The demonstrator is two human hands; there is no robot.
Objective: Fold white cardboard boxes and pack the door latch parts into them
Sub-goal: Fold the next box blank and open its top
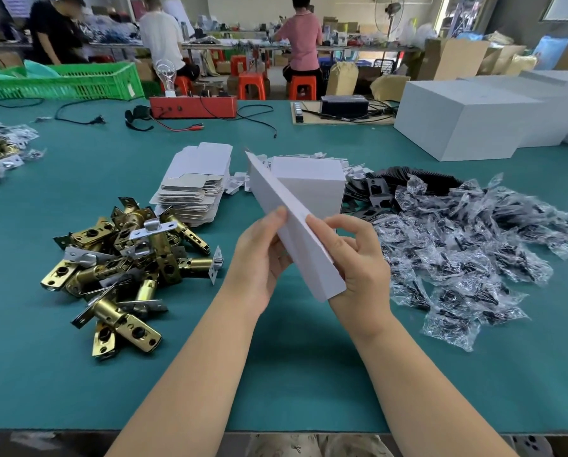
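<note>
A flat white cardboard box blank (295,225) is held tilted above the green table (78,374), just in front of the person. It is pinched along its near edge by the left hand (259,258) and gripped from the other side by the curled fingers of the right hand (358,258). Brass door latch parts (124,268) are heaped to the left, a stack of flat blanks (193,186) behind them, and bagged screw packets (467,252) are piled to the right.

I have one view only — a wide-angle camera worn on the head, looking forward and down across the green table (78,374). It sits close over the forearms — the workshop's far side shows along the top.
</note>
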